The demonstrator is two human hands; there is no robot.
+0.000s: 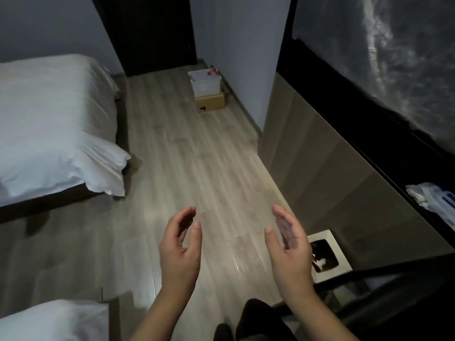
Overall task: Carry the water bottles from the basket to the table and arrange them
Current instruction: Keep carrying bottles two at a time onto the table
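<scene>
Left hand point(181, 244) and right hand point(286, 244) near, fingers spread, holding nothing. Red-capped water bottles point(213, 72) in white plastic basket point(205, 85) far, on brown cardboard box point(211, 104).

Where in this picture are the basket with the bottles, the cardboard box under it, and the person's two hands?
basket point(205, 86): head view, its white front wall.
cardboard box point(211, 103): head view, its brown front face.
left hand point(181, 252): head view, middle of the hand.
right hand point(289, 252): head view, the palm.

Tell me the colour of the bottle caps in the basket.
Red, seen in the head view on the bottle caps inside the white basket.
</scene>
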